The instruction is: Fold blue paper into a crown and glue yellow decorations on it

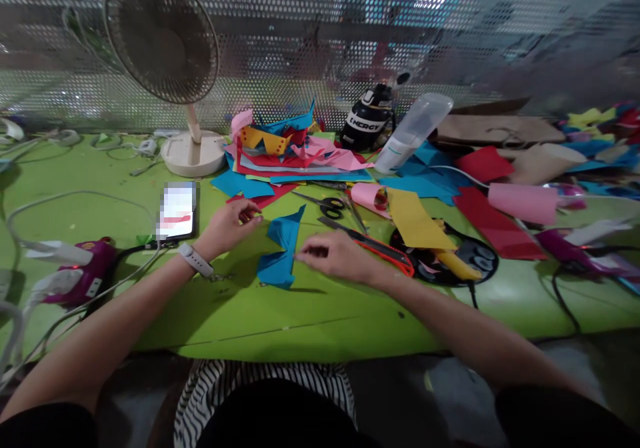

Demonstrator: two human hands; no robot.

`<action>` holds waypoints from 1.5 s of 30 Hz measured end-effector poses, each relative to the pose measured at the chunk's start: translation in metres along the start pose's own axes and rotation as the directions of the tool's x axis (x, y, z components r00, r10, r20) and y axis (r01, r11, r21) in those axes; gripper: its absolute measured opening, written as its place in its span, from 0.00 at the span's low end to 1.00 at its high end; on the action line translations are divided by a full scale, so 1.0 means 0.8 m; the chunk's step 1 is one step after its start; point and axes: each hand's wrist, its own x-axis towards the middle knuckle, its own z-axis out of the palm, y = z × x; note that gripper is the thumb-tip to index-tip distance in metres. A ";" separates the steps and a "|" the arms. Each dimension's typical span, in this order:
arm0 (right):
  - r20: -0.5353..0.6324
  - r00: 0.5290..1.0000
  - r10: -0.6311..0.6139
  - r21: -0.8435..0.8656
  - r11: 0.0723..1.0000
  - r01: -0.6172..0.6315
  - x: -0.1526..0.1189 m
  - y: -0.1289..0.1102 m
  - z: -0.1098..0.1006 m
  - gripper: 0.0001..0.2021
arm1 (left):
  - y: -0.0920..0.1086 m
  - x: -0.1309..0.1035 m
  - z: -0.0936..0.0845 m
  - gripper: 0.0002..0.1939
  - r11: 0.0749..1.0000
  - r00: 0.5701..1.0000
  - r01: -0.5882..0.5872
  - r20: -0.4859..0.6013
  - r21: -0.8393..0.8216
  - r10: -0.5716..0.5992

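Note:
A folded, cut piece of blue paper [279,251] with pointed ends and a notch lies on the green table [225,328] between my hands. My right hand [336,256] pinches its right edge with thumb and fingertips. Just left of the paper, my left hand [231,225] hovers with loosely curled fingers, thumb and forefinger apart and nothing between them. Behind the right hand lie black-handled scissors [330,207] and an orange and black utility knife [385,251].
At the left stand a fan [193,151], a lit phone [177,211] and a purple power strip [87,271] with cables. Paper scraps [305,165], a black bottle [367,118] and a clear bottle [415,131] line the back. Yellow paper [417,218] covers part of a black dish [480,255].

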 end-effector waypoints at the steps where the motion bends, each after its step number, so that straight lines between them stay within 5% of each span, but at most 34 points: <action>1: -0.078 0.992 0.100 -0.025 0.994 -0.102 0.005 0.004 -0.006 0.13 | -0.003 -0.001 -0.001 0.10 1.000 1.000 0.005 -0.011 -0.003 -0.005; 4: -0.188 0.924 0.335 0.028 0.942 -0.335 0.025 0.016 -0.018 0.16 | -0.012 -0.001 0.000 0.10 1.000 1.000 0.023 -0.011 -0.019 -0.023; 8: -0.051 0.925 0.376 0.296 0.890 -0.346 0.052 0.027 -0.012 0.15 | -0.015 -0.002 0.009 0.12 0.990 0.998 0.061 -0.019 -0.124 -0.064; 13: -0.045 0.984 0.171 0.480 0.868 -0.129 0.071 0.029 -0.002 0.11 | -0.001 -0.006 0.008 0.22 0.875 0.987 0.108 -0.052 -0.472 -0.150; 15: -0.126 0.991 0.042 0.457 0.889 0.020 0.072 0.021 -0.006 0.11 | 0.006 -0.007 0.005 0.25 0.818 0.990 0.135 0.046 -0.559 -0.133; 18: -0.262 0.960 -0.097 0.350 0.918 0.188 0.069 0.001 -0.012 0.12 | 0.013 -0.009 0.005 0.17 0.790 0.968 0.217 0.228 -0.573 -0.101; 21: -0.413 0.905 -0.105 0.295 0.924 0.242 0.064 -0.011 -0.014 0.15 | 0.015 -0.011 0.009 0.17 0.695 0.969 0.248 0.177 -0.675 -0.174; 24: -0.489 0.872 0.031 0.397 0.898 0.191 0.060 0.003 -0.014 0.15 | 0.010 -0.010 0.010 0.19 0.511 0.954 0.187 0.031 -0.839 -0.298; 28: -0.284 0.915 0.285 0.641 0.766 -0.040 0.058 0.036 -0.018 0.17 | -0.003 -0.005 0.007 0.17 0.330 0.910 0.127 -0.023 -0.936 -0.414; 31: -0.059 0.973 0.224 0.768 0.633 -0.099 0.056 0.043 -0.019 0.21 | -0.008 -0.003 0.006 0.13 0.281 0.888 0.107 -0.035 -0.954 -0.458; 33: -0.007 0.990 0.143 0.819 0.569 -0.076 0.055 0.039 -0.017 0.22 | -0.008 -0.003 0.008 0.12 0.265 0.890 0.103 -0.030 -0.959 -0.456; 38: -0.025 0.988 0.152 0.825 0.562 -0.066 0.053 0.027 -0.006 0.15 | -0.005 -0.007 0.012 0.09 0.265 0.890 0.147 0.011 -0.953 -0.455; 45: -0.212 0.944 0.253 0.695 0.718 -0.036 0.049 0.018 0.002 0.18 | -0.003 -0.005 0.012 0.16 0.293 0.903 0.240 0.102 -0.926 -0.418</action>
